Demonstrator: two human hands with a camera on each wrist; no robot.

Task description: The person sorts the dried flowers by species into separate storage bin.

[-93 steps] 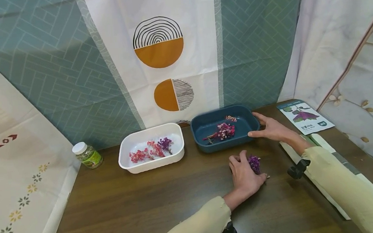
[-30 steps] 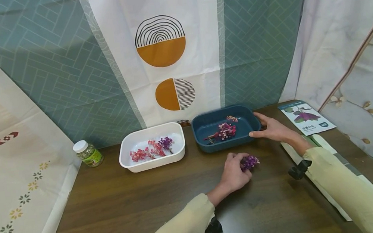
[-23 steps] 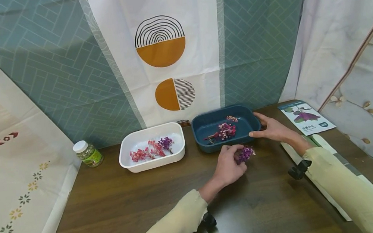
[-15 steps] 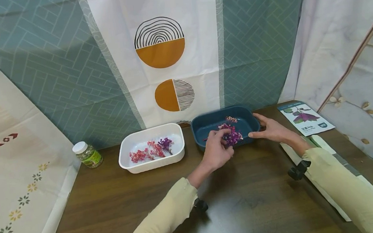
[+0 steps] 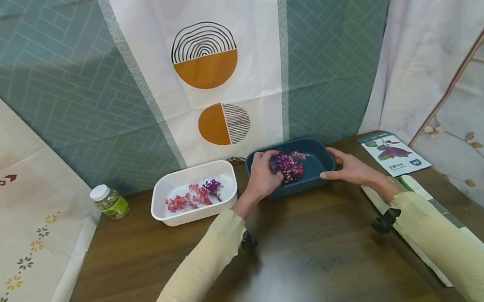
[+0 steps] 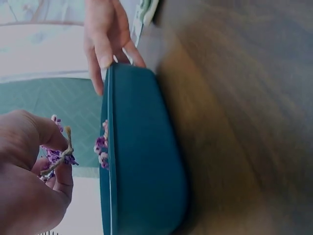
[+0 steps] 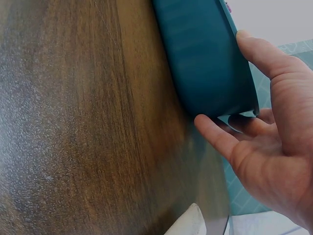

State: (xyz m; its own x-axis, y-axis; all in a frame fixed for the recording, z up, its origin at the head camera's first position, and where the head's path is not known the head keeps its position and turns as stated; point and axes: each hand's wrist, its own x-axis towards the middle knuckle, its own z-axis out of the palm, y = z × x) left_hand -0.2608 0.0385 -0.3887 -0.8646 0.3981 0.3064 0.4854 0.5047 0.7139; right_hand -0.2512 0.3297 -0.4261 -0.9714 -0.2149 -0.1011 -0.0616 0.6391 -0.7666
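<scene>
My left hand (image 5: 264, 175) pinches a bunch of purple dried flowers (image 5: 285, 161) over the blue tray (image 5: 317, 165). In the left wrist view, twine (image 6: 66, 152) is tied round the bunch, near the tray's rim. Magenta dried flowers (image 5: 297, 170) and a pale pink sprig (image 5: 299, 155) lie in the tray, partly hidden by the held bunch. At the tray's right end, my right hand (image 5: 353, 167) holds it. The right wrist view shows that thumb (image 7: 261, 51) on the rim and the other fingers round the end wall.
A white tray (image 5: 197, 214) with pink and purple dried sprigs stands left of the blue one. Further left is a white-capped jar (image 5: 111, 202). At right lie a printed packet (image 5: 393, 153) and a pale green-and-white object (image 5: 416, 186). Fabric hangs behind the wooden table (image 5: 305, 261).
My left hand has picked the purple bunch up off the table and carried it left and away from me, over the blue tray. The right hand has stayed at the tray's end.
</scene>
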